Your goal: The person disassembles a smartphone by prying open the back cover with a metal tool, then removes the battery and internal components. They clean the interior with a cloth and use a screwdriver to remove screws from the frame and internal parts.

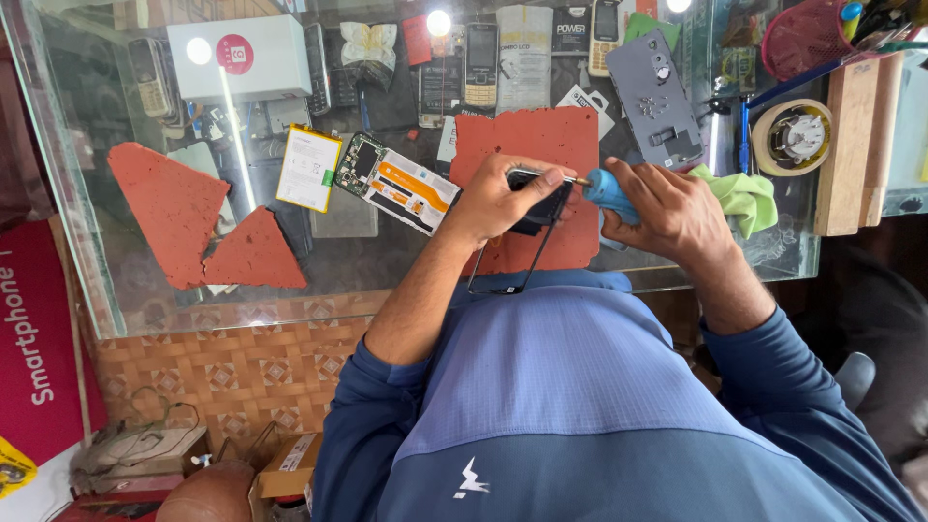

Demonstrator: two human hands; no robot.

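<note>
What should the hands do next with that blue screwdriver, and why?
Probably ease the screwdriver tip down into the phone and turn it gently. The right hand has the blue handle in its grip, the left hand pinches the thin shaft near the tip and rests on the phone, which lies on the red mat. The tip itself is hidden by the fingers.

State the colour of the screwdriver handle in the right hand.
Blue: the screwdriver handle, gripped by the right hand, shows best in the head view.
</note>
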